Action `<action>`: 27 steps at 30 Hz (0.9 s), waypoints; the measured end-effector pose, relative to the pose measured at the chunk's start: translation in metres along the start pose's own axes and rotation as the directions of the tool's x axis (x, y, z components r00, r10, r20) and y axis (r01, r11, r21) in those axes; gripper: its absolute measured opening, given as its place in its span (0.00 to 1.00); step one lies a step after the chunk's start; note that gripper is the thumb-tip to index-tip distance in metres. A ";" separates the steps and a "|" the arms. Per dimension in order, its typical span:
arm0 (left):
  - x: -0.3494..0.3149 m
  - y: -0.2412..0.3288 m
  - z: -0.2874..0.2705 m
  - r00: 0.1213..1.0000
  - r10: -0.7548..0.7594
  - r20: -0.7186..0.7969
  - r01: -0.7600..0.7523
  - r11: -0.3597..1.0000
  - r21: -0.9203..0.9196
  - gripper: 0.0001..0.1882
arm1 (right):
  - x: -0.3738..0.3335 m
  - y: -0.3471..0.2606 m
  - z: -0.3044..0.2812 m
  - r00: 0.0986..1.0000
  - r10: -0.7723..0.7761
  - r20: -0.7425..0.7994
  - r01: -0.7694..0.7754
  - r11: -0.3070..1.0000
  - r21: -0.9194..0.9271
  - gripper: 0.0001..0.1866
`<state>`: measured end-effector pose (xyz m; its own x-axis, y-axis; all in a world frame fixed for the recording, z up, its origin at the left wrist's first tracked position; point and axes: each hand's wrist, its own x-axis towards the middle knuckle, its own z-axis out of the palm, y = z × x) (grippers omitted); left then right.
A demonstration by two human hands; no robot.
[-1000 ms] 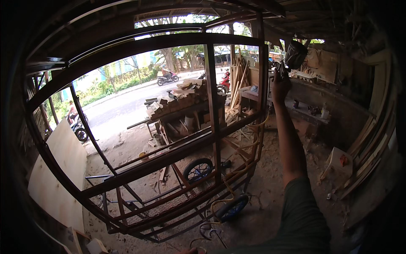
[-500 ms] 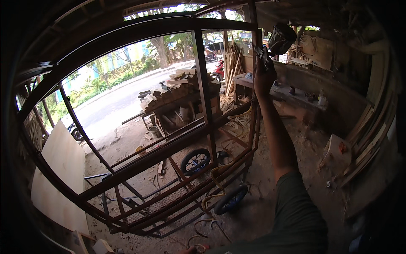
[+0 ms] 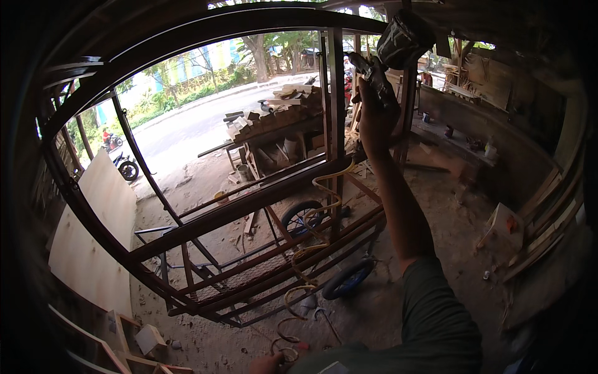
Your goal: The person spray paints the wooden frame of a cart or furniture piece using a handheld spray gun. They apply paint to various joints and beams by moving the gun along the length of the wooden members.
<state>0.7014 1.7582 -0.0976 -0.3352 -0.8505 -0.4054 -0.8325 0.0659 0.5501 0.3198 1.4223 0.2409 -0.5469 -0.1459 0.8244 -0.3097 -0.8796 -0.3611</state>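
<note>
My right hand [image 3: 374, 115] is raised high and shut on a dark spray gun [image 3: 392, 47] with a cup on top. The gun sits right beside the upright bar of a large brown metal frame [image 3: 249, 209] that spans the view. A yellow hose [image 3: 324, 187] drops from the gun through the frame and coils on the dirt floor. My left hand [image 3: 268, 363] is low at the bottom edge, its fingers curled on the hose's coil.
Two blue-rimmed wheels [image 3: 349, 278] lie under the frame. A plywood sheet [image 3: 93, 237] leans at the left. A bench piled with wood offcuts [image 3: 280, 112] stands behind the frame. A cluttered workbench [image 3: 461, 118] runs along the right; a motorbike [image 3: 124, 165] is parked outside.
My right arm has stayed raised with the spray gun, and the gun has come closer to the frame's upright bar. The view has shifted toward the frame.
</note>
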 end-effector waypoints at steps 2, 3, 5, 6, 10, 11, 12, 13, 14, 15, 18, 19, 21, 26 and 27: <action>-0.010 -0.012 0.004 0.999 -0.040 -0.008 0.040 0.999 0.003 0.24 | -0.017 -0.015 0.018 0.999 0.025 0.034 -0.025 1.000 0.016 0.10; -0.014 -0.018 0.007 0.998 -0.063 -0.017 0.063 0.998 -0.004 0.24 | -0.025 -0.021 0.028 0.998 0.037 0.053 -0.039 0.999 0.025 0.10; -0.023 -0.031 0.012 0.994 -0.106 -0.032 0.105 0.994 -0.017 0.24 | -0.039 -0.038 0.047 0.998 -0.023 0.053 0.022 0.999 0.028 0.12; -0.028 -0.038 0.014 0.991 -0.127 -0.039 0.126 0.992 -0.024 0.25 | -0.048 -0.046 0.055 0.998 -0.041 0.054 0.040 0.999 0.024 0.13; -0.057 -0.039 0.004 0.986 -0.142 -0.090 0.141 0.990 -0.017 0.26 | -0.077 -0.059 0.085 0.995 0.018 0.102 -0.033 0.988 0.148 0.12; -0.064 -0.044 0.006 0.983 -0.153 -0.100 0.150 0.988 -0.031 0.27 | -0.087 -0.067 0.093 0.983 0.097 0.153 -0.129 0.969 0.210 0.12; -0.070 -0.049 0.008 0.980 -0.163 -0.110 0.159 0.986 -0.046 0.27 | -0.096 -0.077 0.103 0.975 0.165 0.152 -0.190 0.968 0.164 0.12; -0.074 -0.053 0.009 0.978 -0.169 -0.118 0.164 0.985 -0.055 0.27 | -0.103 -0.084 0.112 0.985 0.116 0.129 -0.135 0.979 0.155 0.11; -0.079 -0.057 0.010 0.977 -0.172 -0.127 0.165 0.984 -0.067 0.27 | -0.108 -0.091 0.120 0.987 0.065 0.145 -0.088 0.984 0.155 0.10; -0.084 -0.062 0.010 0.975 -0.176 -0.136 0.166 0.983 -0.079 0.27 | -0.115 -0.098 0.127 0.985 0.063 0.161 -0.089 0.983 0.160 0.10; -0.100 -0.071 0.012 0.963 -0.209 -0.168 0.194 0.976 -0.101 0.27 | -0.140 -0.120 0.152 0.962 0.156 0.222 -0.200 0.961 0.190 0.09; -0.105 -0.074 0.012 0.960 -0.217 -0.177 0.201 0.974 -0.103 0.27 | -0.147 -0.128 0.160 0.961 0.142 0.238 -0.196 0.956 0.219 0.10; -0.113 -0.082 0.017 0.946 -0.246 -0.210 0.227 0.968 -0.110 0.26 | -0.161 -0.144 0.176 0.947 0.145 0.285 -0.226 0.934 0.276 0.10; -0.139 -0.076 -0.009 0.950 -0.303 -0.069 0.301 0.953 -0.039 0.23 | -0.186 -0.173 0.207 0.943 0.081 0.323 -0.181 0.938 0.295 0.10; -0.139 -0.088 0.003 0.950 -0.296 -0.099 0.293 0.955 -0.050 0.24 | -0.191 -0.181 0.214 0.939 0.084 0.335 -0.196 0.928 0.318 0.10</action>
<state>0.8199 1.8724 -0.0922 -0.0278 -0.8791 -0.4757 -0.8712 -0.2120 0.4427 0.6469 1.5126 0.2419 -0.2788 -0.3619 0.8895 0.0670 -0.9313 -0.3579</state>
